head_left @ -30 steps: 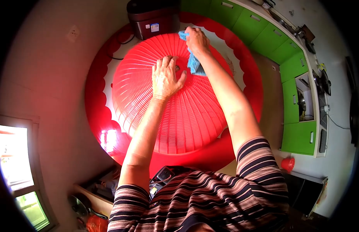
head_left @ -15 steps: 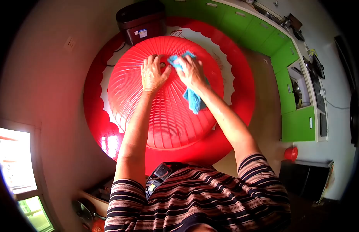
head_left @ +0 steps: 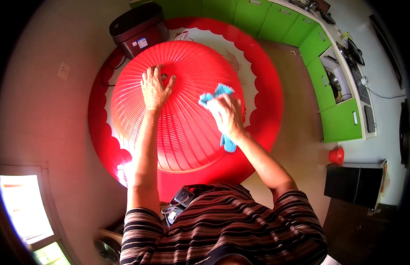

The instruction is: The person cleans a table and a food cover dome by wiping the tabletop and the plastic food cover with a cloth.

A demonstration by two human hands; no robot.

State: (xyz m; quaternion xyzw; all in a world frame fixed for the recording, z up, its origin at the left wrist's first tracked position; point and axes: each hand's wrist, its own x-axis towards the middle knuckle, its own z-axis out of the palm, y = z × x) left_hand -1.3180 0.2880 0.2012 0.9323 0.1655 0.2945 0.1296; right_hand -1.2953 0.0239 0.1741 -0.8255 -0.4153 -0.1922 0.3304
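A large red domed food cover (head_left: 187,128) with slatted ribs rests on a round table (head_left: 271,106) with a red scalloped border. My left hand (head_left: 155,89) lies on the dome beside its small top knob (head_left: 164,77), fingers spread, thumb apart. Bunched in my right hand (head_left: 228,115) is a blue cloth (head_left: 223,90), pressed against the cover's right side. The cloth's other end hangs out below the palm. My right fingertips are partly hidden by the cloth.
A dark rice-cooker-like appliance (head_left: 141,33) stands at the table's far left edge, its cord trailing down beside the cover. Green cabinets (head_left: 341,121) with a counter line the right. A red bucket (head_left: 336,155) and a black cabinet (head_left: 355,183) stand at lower right.
My right hand has slid with the cloth from near the top knob down the cover's right side. My left hand stays by the knob. The camera view has shifted slightly.
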